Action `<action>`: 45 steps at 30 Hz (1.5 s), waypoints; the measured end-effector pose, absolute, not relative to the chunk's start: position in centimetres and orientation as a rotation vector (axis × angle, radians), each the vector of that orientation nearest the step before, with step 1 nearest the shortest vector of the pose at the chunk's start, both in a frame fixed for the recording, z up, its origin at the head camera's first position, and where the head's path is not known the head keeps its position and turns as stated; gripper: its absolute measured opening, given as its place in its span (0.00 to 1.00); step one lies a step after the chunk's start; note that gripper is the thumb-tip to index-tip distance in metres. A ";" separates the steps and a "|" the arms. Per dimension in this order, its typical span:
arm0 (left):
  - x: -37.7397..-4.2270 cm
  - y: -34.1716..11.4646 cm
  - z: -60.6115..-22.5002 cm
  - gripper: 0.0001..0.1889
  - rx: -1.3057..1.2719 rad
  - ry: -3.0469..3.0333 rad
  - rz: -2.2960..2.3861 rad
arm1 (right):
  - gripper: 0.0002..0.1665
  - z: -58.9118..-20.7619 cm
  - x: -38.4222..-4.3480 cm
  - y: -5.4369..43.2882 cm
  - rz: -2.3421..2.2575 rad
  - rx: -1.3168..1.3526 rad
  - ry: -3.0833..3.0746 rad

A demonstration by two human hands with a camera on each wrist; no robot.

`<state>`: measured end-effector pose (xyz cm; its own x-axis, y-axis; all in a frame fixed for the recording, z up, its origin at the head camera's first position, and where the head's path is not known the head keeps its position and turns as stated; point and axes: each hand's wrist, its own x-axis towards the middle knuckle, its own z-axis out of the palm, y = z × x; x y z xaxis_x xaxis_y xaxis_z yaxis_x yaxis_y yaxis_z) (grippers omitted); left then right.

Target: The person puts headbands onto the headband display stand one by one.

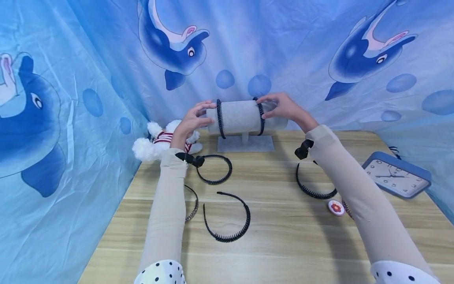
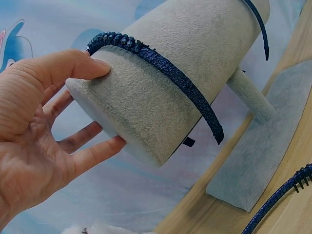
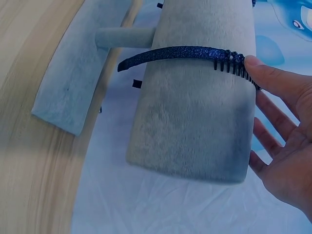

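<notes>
A grey velvet display stand [image 1: 241,116] with a lying cylinder stands at the back of the wooden table [image 1: 283,244]. Two dark glittery toothed headbands ride on the cylinder, one near the left end [image 1: 220,118] and one near the right end [image 1: 261,116]. My left hand [image 1: 203,114] holds the cylinder's left end [image 2: 161,92], with the thumb on top beside the left headband [image 2: 170,73] and the fingers on the end face. My right hand [image 1: 264,106] is at the right end, its thumb tip touching the toothed part of the right headband [image 3: 195,52]. Its other fingers [image 3: 265,105] are stretched out past the cylinder's end [image 3: 195,126].
Several loose headbands lie on the table: two dark ones [image 1: 230,167] [image 1: 248,217], a thin one [image 1: 196,203] by my left forearm, and another [image 1: 313,193] under my right. A white plush dog [image 1: 152,144] sits at left. A blue clock [image 1: 396,174] and a small round flower badge [image 1: 335,207] lie at right. Blue dolphin cloth surrounds the table.
</notes>
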<state>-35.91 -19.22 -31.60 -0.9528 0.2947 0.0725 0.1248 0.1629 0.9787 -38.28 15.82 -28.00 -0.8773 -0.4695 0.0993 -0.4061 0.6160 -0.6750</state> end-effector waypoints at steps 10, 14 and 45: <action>-36.0 -19.3 -31.7 0.30 0.463 2.286 1.907 | 0.33 -28.1 -38.1 13.9 -1.109 -0.794 2.749; -36.0 -19.3 -31.7 0.30 0.460 2.289 1.904 | 0.34 -28.2 -38.1 13.1 -1.131 -0.812 2.736; -35.8 -18.9 -31.2 0.29 0.461 2.369 1.834 | 0.38 -28.6 -37.9 8.1 -1.178 -0.969 2.764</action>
<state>-35.78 -18.95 -31.16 -0.9478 0.3037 0.0977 0.1707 0.2241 0.9595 -37.88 8.09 -28.63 -0.8116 -0.5317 0.2422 -0.5429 0.5332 -0.6488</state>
